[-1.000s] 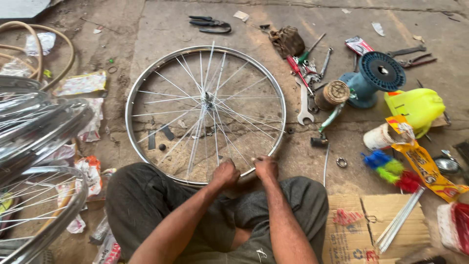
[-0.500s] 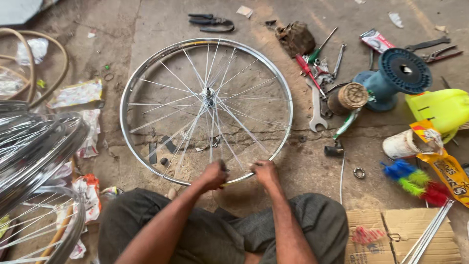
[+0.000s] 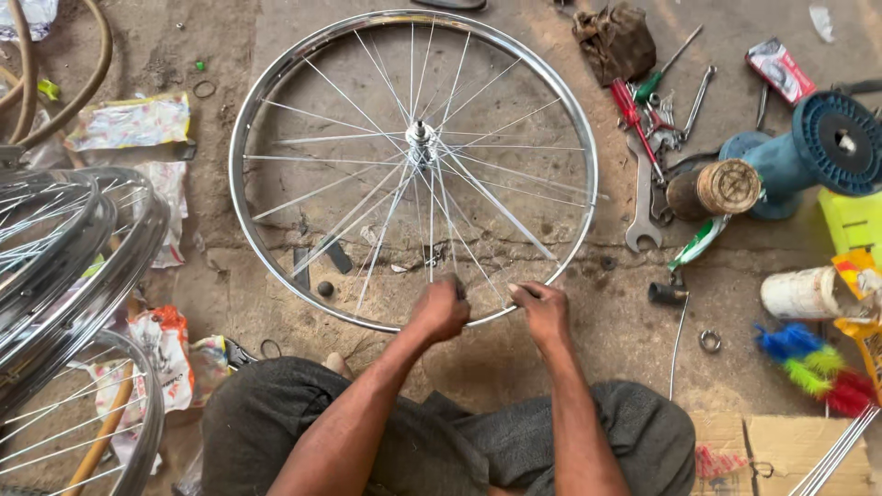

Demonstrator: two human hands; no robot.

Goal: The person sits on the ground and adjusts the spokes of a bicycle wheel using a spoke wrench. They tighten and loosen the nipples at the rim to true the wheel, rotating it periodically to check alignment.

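Pinching at the near rim of a spoked bicycle wheel (image 3: 412,165) lying flat on the concrete floor (image 3: 588,340), your left hand (image 3: 442,309) is closed around a spoke end while your right hand (image 3: 542,310) grips the rim beside it.

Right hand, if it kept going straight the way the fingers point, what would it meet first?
The right hand points toward the left hand along the wheel rim, so probably that hand first, though depth is unclear.
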